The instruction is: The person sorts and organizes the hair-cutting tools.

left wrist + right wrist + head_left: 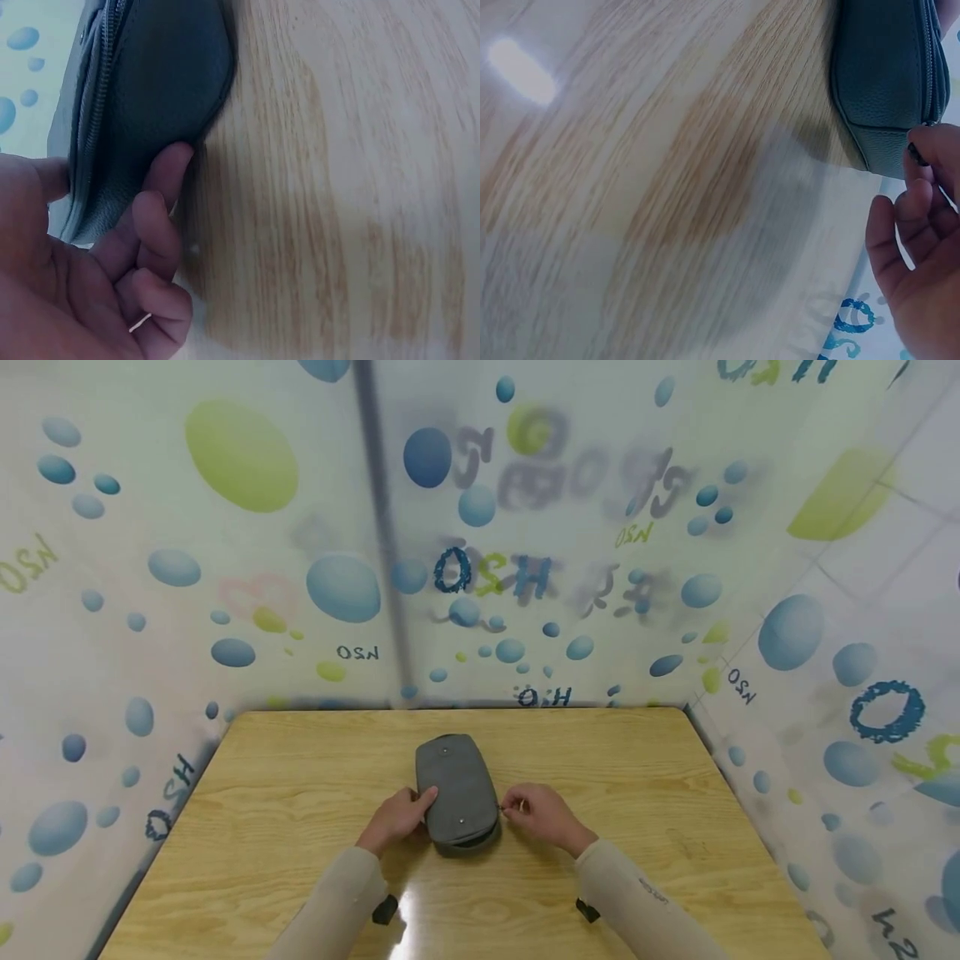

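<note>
A dark grey zippered pouch (456,785) with a pebbled surface lies on the table, slightly turned, two small metal studs on its upper face. At its left side my left hand (399,820) holds it, thumb on top and fingers against the side wall. The left wrist view shows the zipper (99,97) running along that edge above the fingers. My right hand (546,815) is at the pouch's right side. Between its thumb and index finger it pinches a small dark zipper pull (917,154), close to the zipper line (928,67); the other fingers are curled.
The wooden table (600,760) extends around the pouch on all sides. Behind it and at both sides stand walls (465,610) with blue and green bubble patterns. A dark piece (386,910) shows by the left sleeve and another (587,910) by the right sleeve.
</note>
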{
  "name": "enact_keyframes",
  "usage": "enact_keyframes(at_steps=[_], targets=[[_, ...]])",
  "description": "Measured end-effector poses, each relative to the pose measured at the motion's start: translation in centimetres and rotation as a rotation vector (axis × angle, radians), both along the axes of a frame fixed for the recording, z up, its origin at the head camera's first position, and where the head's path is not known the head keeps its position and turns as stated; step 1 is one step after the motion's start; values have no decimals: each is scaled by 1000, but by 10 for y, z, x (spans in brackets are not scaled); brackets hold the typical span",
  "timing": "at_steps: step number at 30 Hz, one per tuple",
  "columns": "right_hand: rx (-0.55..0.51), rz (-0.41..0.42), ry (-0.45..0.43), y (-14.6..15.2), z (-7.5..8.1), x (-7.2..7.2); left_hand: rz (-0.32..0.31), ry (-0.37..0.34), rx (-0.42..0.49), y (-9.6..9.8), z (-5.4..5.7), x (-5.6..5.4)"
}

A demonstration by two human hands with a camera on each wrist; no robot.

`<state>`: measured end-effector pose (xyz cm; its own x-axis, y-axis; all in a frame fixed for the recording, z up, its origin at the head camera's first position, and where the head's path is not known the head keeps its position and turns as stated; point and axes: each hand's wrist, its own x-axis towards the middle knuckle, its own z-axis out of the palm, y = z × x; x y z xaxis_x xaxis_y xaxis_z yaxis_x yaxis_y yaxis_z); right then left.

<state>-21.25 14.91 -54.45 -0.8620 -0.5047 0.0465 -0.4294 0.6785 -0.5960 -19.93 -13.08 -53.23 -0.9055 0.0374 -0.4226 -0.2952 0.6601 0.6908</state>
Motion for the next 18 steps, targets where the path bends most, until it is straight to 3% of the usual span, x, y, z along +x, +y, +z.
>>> enact_keyframes(at_steps=[7,18], targets=[[43,17,52,2,2,4,-12,25,-60,3,4,1],[46,48,19,4,9,13,-15,55,-138,8,3,-1]])
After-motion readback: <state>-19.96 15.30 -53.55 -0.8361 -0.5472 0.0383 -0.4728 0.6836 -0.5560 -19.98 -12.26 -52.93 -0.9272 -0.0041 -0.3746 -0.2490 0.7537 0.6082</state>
